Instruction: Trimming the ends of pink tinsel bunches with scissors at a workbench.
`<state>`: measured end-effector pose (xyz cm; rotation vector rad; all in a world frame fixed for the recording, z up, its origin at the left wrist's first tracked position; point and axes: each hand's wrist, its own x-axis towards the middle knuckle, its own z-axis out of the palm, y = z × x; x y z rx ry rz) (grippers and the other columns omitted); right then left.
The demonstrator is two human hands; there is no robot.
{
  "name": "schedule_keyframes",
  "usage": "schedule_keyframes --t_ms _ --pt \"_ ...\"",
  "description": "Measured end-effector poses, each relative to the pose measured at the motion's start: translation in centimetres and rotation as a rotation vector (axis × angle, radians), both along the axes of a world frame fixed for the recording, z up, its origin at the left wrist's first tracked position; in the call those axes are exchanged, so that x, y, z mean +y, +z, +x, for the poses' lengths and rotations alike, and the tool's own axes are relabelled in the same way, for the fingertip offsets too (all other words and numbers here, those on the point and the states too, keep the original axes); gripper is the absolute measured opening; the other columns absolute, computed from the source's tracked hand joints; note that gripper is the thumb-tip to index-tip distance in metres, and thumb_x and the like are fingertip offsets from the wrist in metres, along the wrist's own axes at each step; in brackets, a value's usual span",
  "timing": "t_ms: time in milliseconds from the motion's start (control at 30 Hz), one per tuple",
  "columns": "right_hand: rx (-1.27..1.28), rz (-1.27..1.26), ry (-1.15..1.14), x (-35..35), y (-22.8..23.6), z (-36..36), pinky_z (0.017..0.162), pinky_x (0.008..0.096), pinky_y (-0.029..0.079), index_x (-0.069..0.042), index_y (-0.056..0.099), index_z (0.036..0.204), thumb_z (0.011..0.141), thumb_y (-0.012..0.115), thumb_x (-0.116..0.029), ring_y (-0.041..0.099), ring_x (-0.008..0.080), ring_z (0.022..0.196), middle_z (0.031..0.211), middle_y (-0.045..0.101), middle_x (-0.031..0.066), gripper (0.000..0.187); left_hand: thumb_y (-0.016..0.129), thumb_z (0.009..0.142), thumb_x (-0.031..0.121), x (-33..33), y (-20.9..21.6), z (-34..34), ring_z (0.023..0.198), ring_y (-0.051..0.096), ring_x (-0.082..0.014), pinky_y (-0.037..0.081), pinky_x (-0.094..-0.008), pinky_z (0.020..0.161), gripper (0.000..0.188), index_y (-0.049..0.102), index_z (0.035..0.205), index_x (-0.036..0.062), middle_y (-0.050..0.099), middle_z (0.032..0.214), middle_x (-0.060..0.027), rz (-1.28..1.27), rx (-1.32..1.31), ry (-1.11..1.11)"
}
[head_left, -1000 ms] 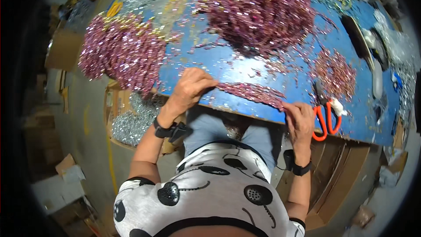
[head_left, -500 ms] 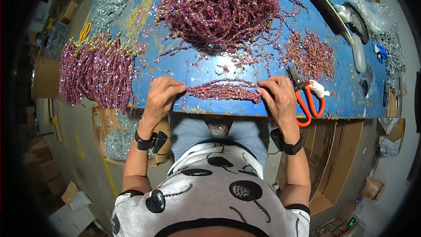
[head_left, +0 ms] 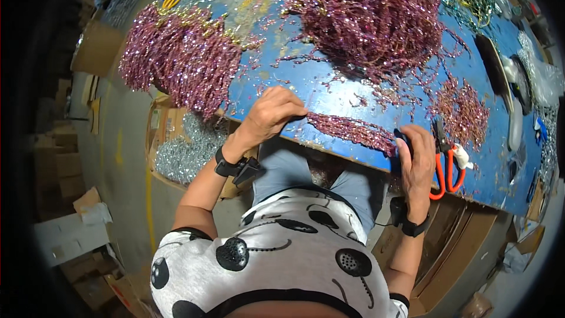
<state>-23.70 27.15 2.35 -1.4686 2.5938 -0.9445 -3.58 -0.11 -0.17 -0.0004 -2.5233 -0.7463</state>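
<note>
A short bundle of pink glittery beaded strands [head_left: 353, 131] lies along the near edge of the blue table. My left hand [head_left: 273, 113] pinches its left end between thumb and fingertips. At the other end is my right hand [head_left: 416, 156], its thumb and fingers parted and loosely curved beside the strand tips. Just right of that hand rest scissors with orange handles [head_left: 440, 176], their dark blades pointing away from me. A large tangled heap of the same pink strands [head_left: 376, 17] sits beyond the bundle.
Many finished-looking pink bundles [head_left: 179, 53] hang over the table's left edge, near yellow-handled scissors [head_left: 172, 0]. Loose pink pieces [head_left: 462, 112] lie at right, with a long dark brush-like tool [head_left: 494, 68] behind. Silver strands fill a box [head_left: 191, 150] below.
The view has turned, shifting the table rightward and tilting it. The upper strand, earlier stretched separately between my hands, now lies against the bundle. My right thumb and fingers have parted.
</note>
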Motion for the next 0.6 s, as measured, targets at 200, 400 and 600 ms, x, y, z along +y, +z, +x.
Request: schedule_keyframes --t_ms 200,400,600 --pt "0.107 -0.067 0.162 -0.8 -2.4 2.2 0.088 0.0387 0.044 -0.005 0.066 0.114 0.080 0.074 -0.012 0.058 0.0281 0.107 0.115 0.063 0.0100 0.036 0.068 0.077 0.001 0.0 0.1 0.9 0.087 0.060 -0.0245 0.044 -0.0352 0.076 0.020 0.070 0.095 0.0092 0.064 0.090 -0.0035 0.017 0.001 0.006" --pt "0.111 -0.192 0.097 0.7 -2.8 2.4 0.083 0.0381 0.045 -0.005 0.069 0.107 0.076 0.077 -0.008 0.061 0.0257 0.099 0.106 0.065 0.0083 0.033 0.068 0.075 -0.002 0.0 -0.2 0.4 0.085 0.060 -0.0251 0.044 -0.0353 0.077 0.023 0.070 0.095 0.0086 0.065 0.091 -0.0043 0.087 -0.012 -0.018" --pt "0.130 -0.140 0.031 1.2 -1.3 2.0 0.084 0.0381 0.045 -0.005 0.069 0.106 0.077 0.076 -0.012 0.061 0.0265 0.098 0.105 0.066 0.0090 0.030 0.068 0.073 -0.004 0.2 0.4 1.6 0.087 0.061 -0.0265 0.046 -0.0361 0.079 0.023 0.071 0.093 0.0064 0.067 0.092 -0.0073 0.079 -0.091 0.040"
